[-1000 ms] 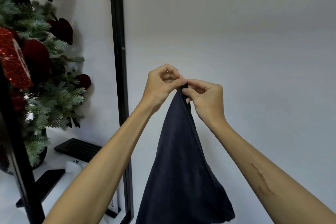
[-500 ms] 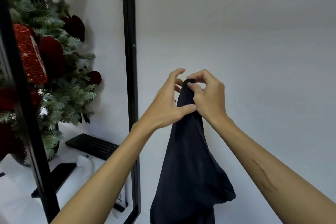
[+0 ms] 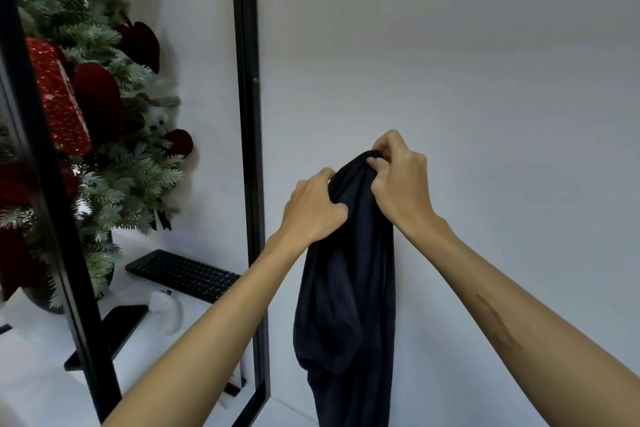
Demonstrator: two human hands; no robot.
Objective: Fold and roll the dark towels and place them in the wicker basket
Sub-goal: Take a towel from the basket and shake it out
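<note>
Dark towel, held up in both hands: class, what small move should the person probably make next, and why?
Probably slide the left hand along the top edge, away from the right hand, to spread the dark towel. Both hands grip it bunched close together at the top, and it hangs in crumpled folds, too gathered to fold neatly. No wicker basket is in view.

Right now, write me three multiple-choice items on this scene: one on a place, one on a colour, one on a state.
1. Where is the keyboard?
A. on the white surface below the decorated tree
B. in a basket
C. under the towel

2. What colour is the towel?
A. white
B. dark navy
C. red

3. How is the towel held?
A. lying flat
B. hanging, gripped by both hands
C. rolled tight

Answers:
1 A, it lies beside the tree's base.
2 B, the cloth is very dark blue.
3 B, the left hand and right hand bunch its top while it hangs.
</note>
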